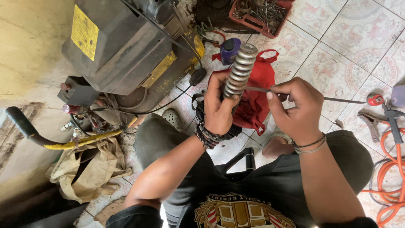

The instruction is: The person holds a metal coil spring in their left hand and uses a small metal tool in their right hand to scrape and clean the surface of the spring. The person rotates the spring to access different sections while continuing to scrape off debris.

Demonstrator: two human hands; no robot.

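Over a patterned tile floor (337,50), the left hand (219,107) grips a grey coiled metal spring (239,69); the right hand (295,107) pinches a thin metal rod (258,89), perhaps touching the coils.

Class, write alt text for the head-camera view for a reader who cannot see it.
A seated person's left hand grips a coiled metal spring upright while the right hand pokes a thin rod into it, above a red cloth bag on a tiled floor.
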